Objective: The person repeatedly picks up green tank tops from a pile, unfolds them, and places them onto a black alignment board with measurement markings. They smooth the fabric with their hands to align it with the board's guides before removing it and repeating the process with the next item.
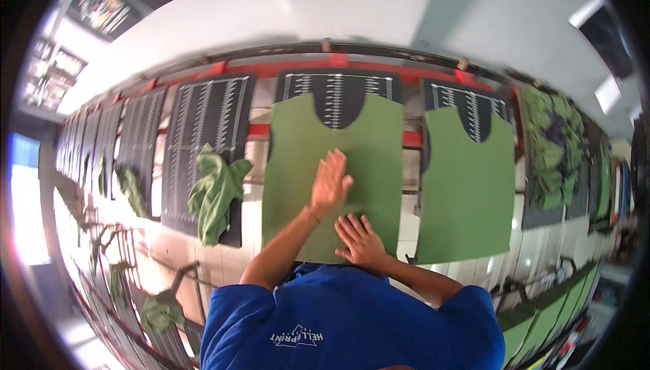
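Observation:
A green shirt panel with a scooped neckline lies flat over a dark board marked with white ruler-like lines. My left hand rests over the middle of the panel, fingers stretched and close together, pointing away from me. Lower down, near the panel's bottom edge, my right hand lies flat with its fingers spread. Neither hand holds anything. On the board to the right lies a second green shirt panel, also spread flat with its neckline at the far end.
To the left, a crumpled green cloth hangs over another marked board. Further boards run on leftward. Bundled green cloth pieces are piled on the right. A red rail crosses behind the boards. More green panels lie at the lower right.

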`<state>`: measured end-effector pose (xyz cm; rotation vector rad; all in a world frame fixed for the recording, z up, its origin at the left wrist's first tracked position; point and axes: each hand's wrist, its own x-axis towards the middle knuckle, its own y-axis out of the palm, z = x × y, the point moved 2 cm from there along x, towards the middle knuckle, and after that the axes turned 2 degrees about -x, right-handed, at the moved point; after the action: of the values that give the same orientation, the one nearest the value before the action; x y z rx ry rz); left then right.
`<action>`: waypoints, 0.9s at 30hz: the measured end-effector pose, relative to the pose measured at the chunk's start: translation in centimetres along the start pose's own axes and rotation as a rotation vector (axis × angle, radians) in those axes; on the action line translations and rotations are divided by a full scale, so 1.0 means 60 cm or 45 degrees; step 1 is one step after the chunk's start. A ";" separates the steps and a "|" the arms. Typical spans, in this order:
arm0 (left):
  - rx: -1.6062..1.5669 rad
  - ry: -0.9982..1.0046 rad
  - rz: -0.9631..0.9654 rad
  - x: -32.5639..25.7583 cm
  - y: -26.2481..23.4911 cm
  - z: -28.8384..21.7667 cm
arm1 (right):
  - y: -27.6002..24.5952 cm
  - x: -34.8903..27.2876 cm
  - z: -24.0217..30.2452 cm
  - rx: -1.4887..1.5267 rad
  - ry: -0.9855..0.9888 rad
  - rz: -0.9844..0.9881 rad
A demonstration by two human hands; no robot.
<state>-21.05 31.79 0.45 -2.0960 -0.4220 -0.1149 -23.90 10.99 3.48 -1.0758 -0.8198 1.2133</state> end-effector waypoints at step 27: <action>-0.651 -0.738 -0.292 -0.424 -0.614 0.528 | 0.037 0.538 0.431 1.858 0.953 -0.893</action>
<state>-60.16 69.68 7.00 -2.5622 -1.0739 0.2905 -42.41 47.79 7.63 0.0715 0.3440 0.4393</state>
